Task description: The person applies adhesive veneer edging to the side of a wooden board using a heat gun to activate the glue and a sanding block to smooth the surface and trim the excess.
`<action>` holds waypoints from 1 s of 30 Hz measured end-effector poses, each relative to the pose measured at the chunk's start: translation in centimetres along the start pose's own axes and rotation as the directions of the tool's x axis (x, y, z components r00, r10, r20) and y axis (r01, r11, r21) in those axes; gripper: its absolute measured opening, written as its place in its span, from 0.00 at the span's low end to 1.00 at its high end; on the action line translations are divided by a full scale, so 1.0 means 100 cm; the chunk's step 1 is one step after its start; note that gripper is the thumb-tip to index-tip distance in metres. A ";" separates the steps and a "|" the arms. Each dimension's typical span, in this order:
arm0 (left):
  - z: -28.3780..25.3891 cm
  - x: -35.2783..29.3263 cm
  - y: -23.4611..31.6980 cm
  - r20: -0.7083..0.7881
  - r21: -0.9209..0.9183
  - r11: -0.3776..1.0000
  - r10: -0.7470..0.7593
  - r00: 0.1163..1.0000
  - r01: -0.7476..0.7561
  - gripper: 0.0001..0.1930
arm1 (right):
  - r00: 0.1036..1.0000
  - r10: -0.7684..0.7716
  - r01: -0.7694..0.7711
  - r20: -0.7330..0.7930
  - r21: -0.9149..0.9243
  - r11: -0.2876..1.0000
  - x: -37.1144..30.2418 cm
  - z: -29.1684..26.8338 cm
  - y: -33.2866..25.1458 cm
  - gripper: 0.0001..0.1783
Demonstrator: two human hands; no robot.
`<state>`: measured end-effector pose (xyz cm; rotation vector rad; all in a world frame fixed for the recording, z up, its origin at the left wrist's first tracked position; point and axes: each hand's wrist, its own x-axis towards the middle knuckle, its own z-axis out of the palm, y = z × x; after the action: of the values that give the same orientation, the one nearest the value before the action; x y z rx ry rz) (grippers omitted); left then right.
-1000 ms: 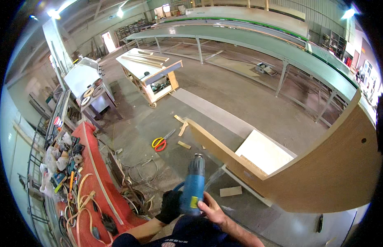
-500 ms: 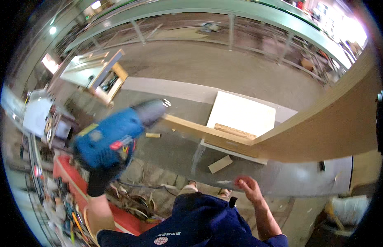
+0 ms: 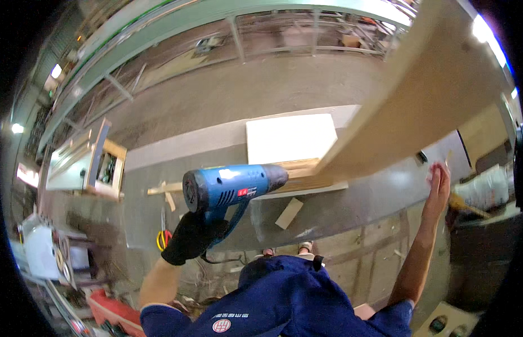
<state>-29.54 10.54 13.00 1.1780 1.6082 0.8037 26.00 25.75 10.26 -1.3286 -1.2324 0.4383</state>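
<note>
Heat gun (image 3: 233, 182), a blue plastic body with a dark round rear cap, side vents and a blunt black nozzle, is held out over the near edge of a grey, smooth-topped work table (image 3: 379, 196), its nozzle pointing right. The left hand (image 3: 197, 236), in a black glove, is closed around its handle. The bare right hand (image 3: 439, 180) is raised well apart at the far right, fingers loosely extended, with nothing visible in it. Good handling probably calls for a firm, level grip, the bare fingers clear of the nozzle's line, and the dark cord (image 3: 227, 260) hanging free below the glove; whether the gun is running cannot be told. The nozzle appears just beside the foot of a tall, wood-coloured panel (image 3: 407, 106), though touching or apart is unclear; a steady gap would likely spare the surface. The casing shines on top, with a small red patch near the nozzle.
</note>
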 end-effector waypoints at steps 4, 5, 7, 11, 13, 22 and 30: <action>0.018 0.005 -0.015 -0.065 -0.120 0.993 -0.011 0.998 0.003 0.19 | 0.994 -0.105 0.107 0.030 -0.100 0.989 0.069 0.022 0.012 0.31; 0.022 0.004 -0.014 -0.067 -0.100 0.995 -0.035 0.997 0.028 0.17 | 0.992 -0.120 0.123 0.046 -0.055 0.991 0.075 0.031 0.014 0.31; 0.024 0.006 -0.006 -0.089 -0.061 0.996 -0.074 0.993 0.068 0.14 | 0.983 -0.169 0.165 0.074 0.050 0.985 0.088 0.044 0.011 0.31; 0.027 0.005 0.001 -0.086 -0.063 0.996 -0.069 0.994 0.064 0.16 | 0.984 -0.156 0.117 0.087 0.347 0.931 0.093 0.066 -0.008 0.29; 0.036 0.005 0.011 -0.059 -0.146 0.989 -0.035 0.998 0.026 0.18 | 0.985 -0.134 0.087 0.110 0.359 0.929 0.095 0.069 -0.014 0.27; 0.050 0.012 0.024 -0.076 -0.264 0.964 -0.061 0.995 0.038 0.22 | 0.992 -0.114 0.085 0.048 0.403 0.911 0.112 0.094 0.012 0.24; 0.049 0.026 0.042 -0.049 -0.078 0.997 -0.004 0.999 0.000 0.20 | 0.988 -0.154 0.137 -0.003 0.479 0.867 0.108 0.089 0.005 0.25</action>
<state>-23.76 14.16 14.29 1.1082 1.6033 0.8926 22.63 39.15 12.36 -0.8008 -1.1481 0.6144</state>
